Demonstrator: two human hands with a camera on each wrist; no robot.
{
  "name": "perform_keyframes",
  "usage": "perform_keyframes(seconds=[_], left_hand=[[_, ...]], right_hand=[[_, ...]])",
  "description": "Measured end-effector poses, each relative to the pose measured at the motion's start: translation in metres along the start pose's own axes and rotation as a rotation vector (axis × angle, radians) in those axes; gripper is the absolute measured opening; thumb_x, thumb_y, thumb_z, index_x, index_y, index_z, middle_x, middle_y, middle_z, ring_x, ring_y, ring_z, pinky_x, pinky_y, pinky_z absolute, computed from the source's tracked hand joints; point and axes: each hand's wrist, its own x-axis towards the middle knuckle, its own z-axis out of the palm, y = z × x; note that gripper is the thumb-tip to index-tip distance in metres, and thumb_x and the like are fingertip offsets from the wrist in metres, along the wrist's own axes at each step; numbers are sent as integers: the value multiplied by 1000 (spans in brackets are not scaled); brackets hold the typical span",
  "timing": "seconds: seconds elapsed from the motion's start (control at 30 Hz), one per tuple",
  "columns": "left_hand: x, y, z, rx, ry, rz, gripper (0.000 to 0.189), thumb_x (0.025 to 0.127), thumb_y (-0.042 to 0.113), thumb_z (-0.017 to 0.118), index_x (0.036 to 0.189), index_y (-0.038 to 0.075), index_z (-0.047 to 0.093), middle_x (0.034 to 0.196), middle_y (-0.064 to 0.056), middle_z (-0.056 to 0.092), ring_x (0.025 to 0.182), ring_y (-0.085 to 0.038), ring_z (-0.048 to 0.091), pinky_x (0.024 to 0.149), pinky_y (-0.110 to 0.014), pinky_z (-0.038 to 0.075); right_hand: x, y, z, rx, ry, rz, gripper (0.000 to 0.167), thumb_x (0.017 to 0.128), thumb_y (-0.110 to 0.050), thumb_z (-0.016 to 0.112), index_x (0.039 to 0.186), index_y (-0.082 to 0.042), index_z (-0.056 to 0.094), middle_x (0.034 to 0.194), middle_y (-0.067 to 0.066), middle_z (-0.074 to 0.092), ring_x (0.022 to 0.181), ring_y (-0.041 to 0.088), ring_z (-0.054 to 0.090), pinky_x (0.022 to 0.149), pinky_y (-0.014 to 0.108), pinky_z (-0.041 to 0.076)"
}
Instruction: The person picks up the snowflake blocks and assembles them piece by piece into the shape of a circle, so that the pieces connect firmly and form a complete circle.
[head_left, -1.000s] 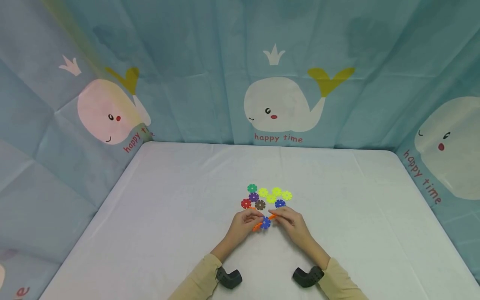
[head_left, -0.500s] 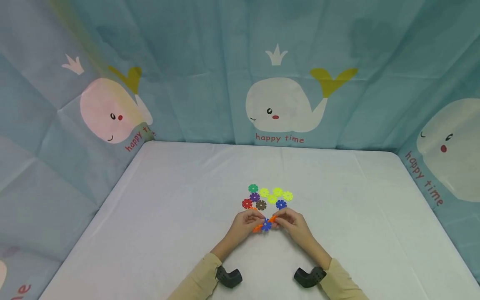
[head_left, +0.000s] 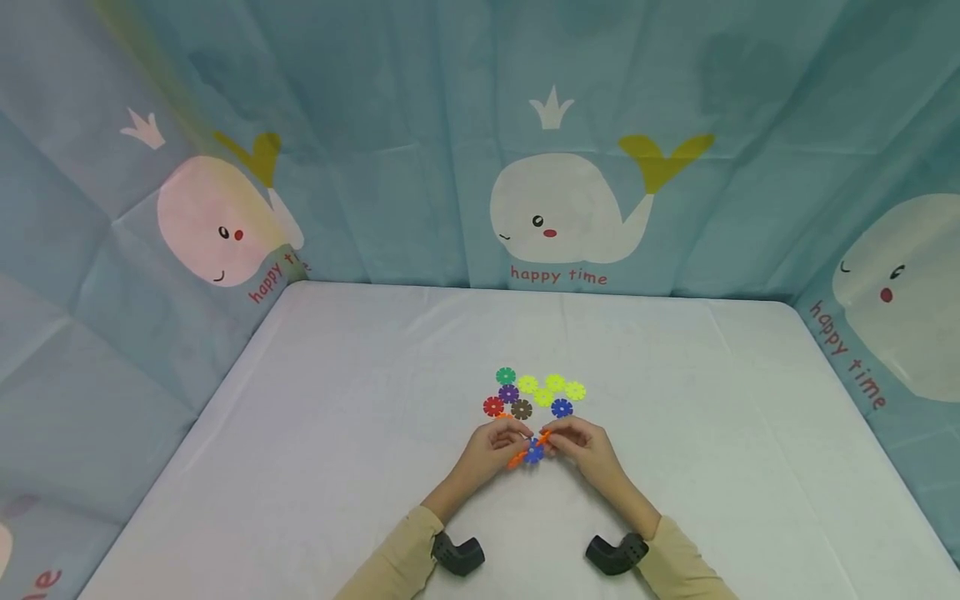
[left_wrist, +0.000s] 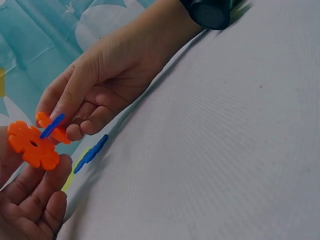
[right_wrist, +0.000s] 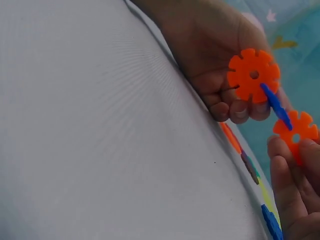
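My left hand (head_left: 491,450) pinches an orange flower-shaped slotted disc (right_wrist: 254,75), shown face-on in the right wrist view. A blue slotted disc (head_left: 533,452) is joined crosswise to its edge. Between thumb and fingers my right hand (head_left: 588,446) pinches a second orange slotted disc (right_wrist: 300,122). The blue disc's far edge meets this second disc's rim at a slot; I cannot tell how deep it sits. Both hands are close together, just in front of the loose discs.
Loose slotted discs lie beyond the hands: green (head_left: 506,377), purple (head_left: 508,394), red (head_left: 492,407), brown (head_left: 521,409), blue (head_left: 562,408) and several yellow ones (head_left: 543,397). An orange disc (head_left: 506,415) shows partly behind the left hand. A white cloth covers the table (head_left: 360,400).
The blue disc and the left orange disc have shifted slightly toward the person and turned a little. The right orange disc has tilted against the blue disc's edge. The loose discs stay put.
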Motion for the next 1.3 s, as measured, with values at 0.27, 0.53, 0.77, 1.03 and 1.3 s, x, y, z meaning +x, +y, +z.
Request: perform_keyframes(seconds=[0.27, 0.53, 0.77, 1.03, 1.3], left_hand=[[-2, 2, 1, 32, -24, 13, 10, 85, 3, 59, 89, -6, 61, 78, -8, 60, 68, -8, 53, 63, -22, 45], [-3, 5, 1, 9, -25, -37, 15, 85, 5, 60, 95, -6, 58, 79, -7, 59, 66, -7, 52, 59, -19, 42], [-1, 4, 0, -38, -31, -77, 13, 87, 3, 57, 94, -8, 57, 84, -11, 61, 74, -8, 56, 66, -21, 45], [1, -1, -1, -65, -51, -8, 12, 87, -5, 52, 95, -13, 53, 86, -21, 57, 71, -6, 53, 64, -20, 44], [2, 2, -1, -44, -36, -26, 18, 87, -4, 52, 103, -10, 56, 84, -18, 58, 68, -7, 51, 60, -18, 42]], right_hand=[[-2, -1, 2, -24, 11, 36, 10, 81, 13, 55, 91, 14, 57, 84, 24, 60, 74, 21, 63, 64, 32, 50], [-3, 1, 2, 37, -16, 34, 7, 81, 15, 54, 88, 15, 53, 87, 29, 58, 76, 20, 63, 66, 33, 50], [-3, 5, 2, 39, 12, 42, 10, 81, 16, 54, 91, 16, 53, 87, 31, 55, 79, 14, 61, 68, 30, 49], [-4, 24, -7, -55, 145, 57, 16, 83, 5, 58, 99, 6, 60, 88, 21, 61, 72, 22, 62, 64, 29, 50], [-2, 22, -21, -678, 287, 89, 23, 69, -7, 76, 87, -4, 62, 85, 1, 58, 72, 12, 47, 62, 29, 41]])
